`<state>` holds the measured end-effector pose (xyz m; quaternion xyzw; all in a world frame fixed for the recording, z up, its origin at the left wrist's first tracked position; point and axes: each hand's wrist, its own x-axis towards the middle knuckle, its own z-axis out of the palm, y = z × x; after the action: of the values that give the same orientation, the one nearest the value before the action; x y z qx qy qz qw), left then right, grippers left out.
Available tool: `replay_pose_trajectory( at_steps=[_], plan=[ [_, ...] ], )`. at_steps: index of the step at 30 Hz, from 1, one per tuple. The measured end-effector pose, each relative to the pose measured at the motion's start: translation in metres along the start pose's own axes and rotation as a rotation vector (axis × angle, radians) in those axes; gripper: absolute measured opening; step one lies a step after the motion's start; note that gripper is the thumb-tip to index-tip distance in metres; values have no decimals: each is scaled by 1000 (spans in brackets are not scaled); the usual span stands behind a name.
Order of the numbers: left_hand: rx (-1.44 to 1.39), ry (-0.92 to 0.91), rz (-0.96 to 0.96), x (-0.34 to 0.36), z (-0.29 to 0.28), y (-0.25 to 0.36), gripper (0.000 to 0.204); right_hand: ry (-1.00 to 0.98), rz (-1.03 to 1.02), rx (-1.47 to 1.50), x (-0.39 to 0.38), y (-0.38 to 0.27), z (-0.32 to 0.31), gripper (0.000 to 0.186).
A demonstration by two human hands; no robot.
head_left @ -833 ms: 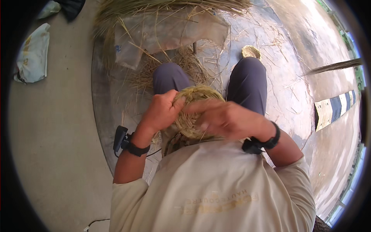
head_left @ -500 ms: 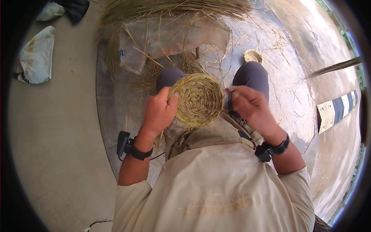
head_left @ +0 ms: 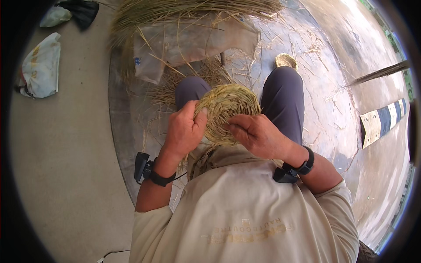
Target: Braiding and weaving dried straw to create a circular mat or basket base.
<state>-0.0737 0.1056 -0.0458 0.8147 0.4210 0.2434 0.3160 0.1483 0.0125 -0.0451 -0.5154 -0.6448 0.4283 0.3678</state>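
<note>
A round, coiled straw basket (head_left: pixel 234 96), yellow-green and shallow, is held up between my knees. My left hand (head_left: pixel 186 131) grips its left rim, the thumb on the inside and the fingers behind, where they are hidden. Over the lower right of the basket lies my right hand (head_left: pixel 258 135), its fingertips pinched together near the woven middle. Whatever sits in that pinch is too small to make out.
Beyond my knees, a clear plastic sheet (head_left: pixel 197 41) lies beneath a thick bundle of straw (head_left: pixel 193 8). Near my right knee stands a small woven basket (head_left: pixel 286 61). Loose straw litters the floor. A white sack (head_left: pixel 41 65) and a striped block (head_left: pixel 383 122) lie farther out.
My right hand has moved left, from beside the basket's right edge to over its inside. The basket has tilted and shifted slightly right; my left hand keeps its grip.
</note>
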Motion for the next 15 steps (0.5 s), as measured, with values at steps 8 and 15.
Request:
replay_pose_trajectory(
  at_steps=[8,15],
  plan=[
    [94,95,70,-1,8,3,17,41,30,-36,-1,-3,6,17],
    [156,98,41,-11,26,6,20,123,-37,-23,12,1,17,17]
  ],
)
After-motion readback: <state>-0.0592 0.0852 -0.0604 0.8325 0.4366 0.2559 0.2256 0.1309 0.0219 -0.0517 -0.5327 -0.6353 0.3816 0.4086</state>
